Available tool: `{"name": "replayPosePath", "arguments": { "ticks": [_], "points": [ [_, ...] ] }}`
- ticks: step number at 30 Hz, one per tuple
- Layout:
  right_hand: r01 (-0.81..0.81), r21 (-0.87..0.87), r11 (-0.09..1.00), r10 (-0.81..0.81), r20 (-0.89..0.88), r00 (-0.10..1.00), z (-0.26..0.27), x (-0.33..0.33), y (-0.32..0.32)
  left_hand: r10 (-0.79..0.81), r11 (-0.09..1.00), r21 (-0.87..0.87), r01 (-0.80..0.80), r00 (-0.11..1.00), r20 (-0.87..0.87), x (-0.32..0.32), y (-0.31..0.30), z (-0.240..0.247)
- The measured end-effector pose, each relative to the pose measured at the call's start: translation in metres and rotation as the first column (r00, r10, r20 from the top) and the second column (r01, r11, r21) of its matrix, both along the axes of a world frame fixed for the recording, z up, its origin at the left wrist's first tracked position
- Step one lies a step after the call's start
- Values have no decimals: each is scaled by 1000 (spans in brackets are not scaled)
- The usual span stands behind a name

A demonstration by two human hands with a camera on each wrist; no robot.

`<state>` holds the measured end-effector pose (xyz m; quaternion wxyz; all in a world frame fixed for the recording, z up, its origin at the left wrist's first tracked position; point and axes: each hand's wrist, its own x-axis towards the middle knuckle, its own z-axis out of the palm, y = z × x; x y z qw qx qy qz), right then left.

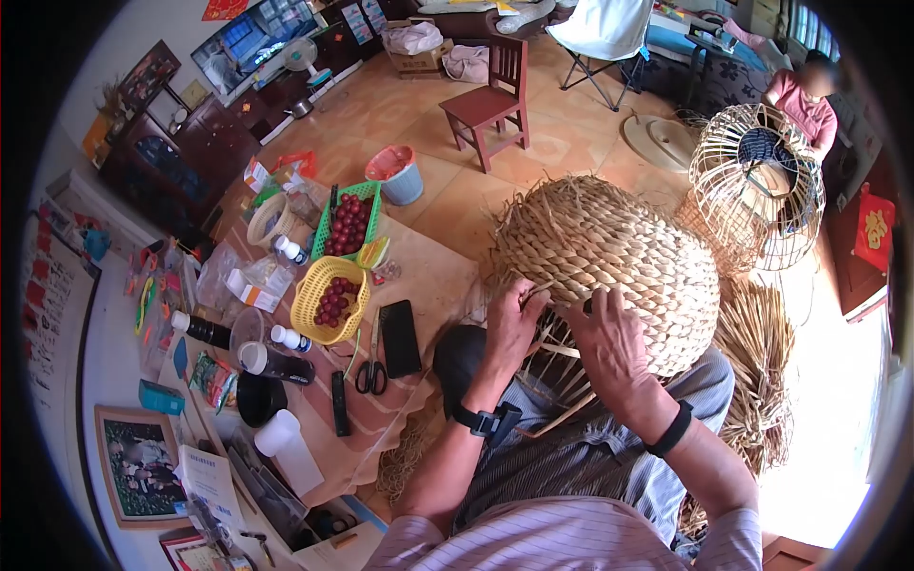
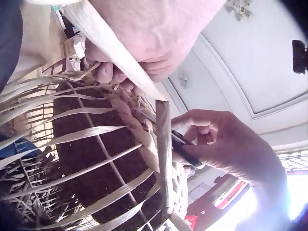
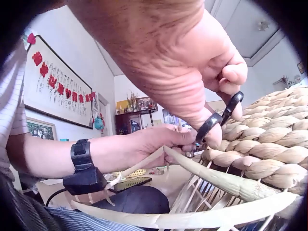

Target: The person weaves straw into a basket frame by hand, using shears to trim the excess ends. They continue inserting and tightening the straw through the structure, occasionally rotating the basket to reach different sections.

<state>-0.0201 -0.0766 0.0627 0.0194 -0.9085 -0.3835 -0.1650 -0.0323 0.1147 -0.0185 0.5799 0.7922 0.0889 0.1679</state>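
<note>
A large woven straw basket (image 1: 609, 257) lies tilted across the person's lap, its thick braided wall facing away. Loose flat strands (image 2: 91, 132) hang from its rim toward the body. At the rim the left hand (image 1: 514, 324) pinches the edge with curled fingers, best seen in the left wrist view. The right hand (image 1: 614, 343) holds small scissors (image 3: 225, 116), thumb and fingers through the black handle loops. Their blades point at the braided rim beside the left fingers, with the tips hidden among straw. A long folded strand (image 3: 226, 180) dangles below the right hand.
Left of the lap, a cloth-covered table (image 1: 428, 257) carries a yellow basket (image 1: 303, 303) and green basket (image 1: 373, 228) of red fruit, a phone (image 1: 400, 338) and other scissors (image 1: 371, 378). Straw bundles (image 1: 752, 362) stand at right. Beyond, another person (image 1: 809, 105) sits behind an open-framed basket (image 1: 709, 181).
</note>
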Motion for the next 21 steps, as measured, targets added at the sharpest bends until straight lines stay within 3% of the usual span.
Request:
{"name": "replayPosePath", "arguments": {
  "ticks": [2,4,5,7,9,12,17,21],
  "points": [
    [-27,7,1000,27,-43,999,5,1,-6,25,999,37,-25,1000,-4,-2,0,8],
    [-39,-8,999,38,-112,993,9,7,-18,158,986,-73,-150,981,112,1,7,10],
    [0,70,998,10,-147,989,5,13,-22,149,988,-66,-141,979,142,7,24,-5],
    [73,175,982,-51,-129,990,14,22,-27,203,954,-223,-200,979,-11,9,38,-15],
    [117,283,952,-94,-95,991,22,26,-34,116,915,-367,-167,981,-158,7,50,-24],
    [129,290,948,-95,-129,987,19,29,-40,74,789,-598,-141,988,-136,5,45,-39],
    [110,216,970,-82,-136,987,13,16,-31,36,786,-613,-82,996,-87,6,31,-35],
    [70,160,985,-49,-132,990,9,14,-18,78,932,-342,-123,987,-141,20,20,-19]
  ]
}}
